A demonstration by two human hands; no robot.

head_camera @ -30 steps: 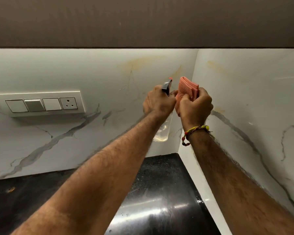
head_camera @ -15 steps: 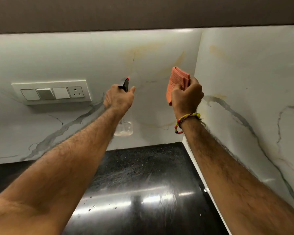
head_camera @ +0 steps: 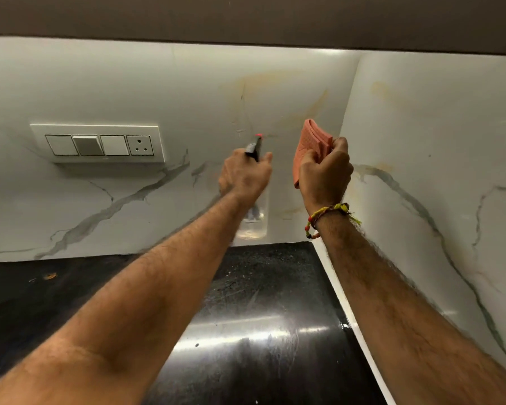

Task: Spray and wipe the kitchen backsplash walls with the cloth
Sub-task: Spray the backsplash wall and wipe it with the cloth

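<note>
Cloth point(head_camera: 311, 149), salmon-pink and folded into a thick pad, is held upright in a person's right hand point(head_camera: 324, 173), fingers curled tightly round its lower half, near the inside corner where two marble-look backsplash walls point(head_camera: 205, 92) meet. The left hand point(head_camera: 244, 175) grips the neck of a clear spray bottle point(head_camera: 253, 220), its red-tipped nozzle point(head_camera: 257, 137) pointing at the rear wall, a forefinger extended beside the black trigger head; whether the trigger is being squeezed cannot be told. Yellowish stains point(head_camera: 278, 80) mark the wall above the nozzle and the side wall point(head_camera: 438, 159) to the right. A white switch panel point(head_camera: 98, 143) with three switches and a socket sits on the rear wall, well left of the bottle. Below, a glossy black worktop point(head_camera: 260, 331) reflects the light and shows streaks. A beaded thread bracelet point(head_camera: 327, 217) circles the right wrist.

The cloth looks soft, light and limp, likely to flop open unless kept bunched, so a full-palm hold flat behind the pad should suit wiping. The bottle appears light plastic, partly filled, best taken at the neck with one finger free for the trigger. Spray drifting toward the socket looks like the main hazard. No wet patch on the wall can be made out.
</note>
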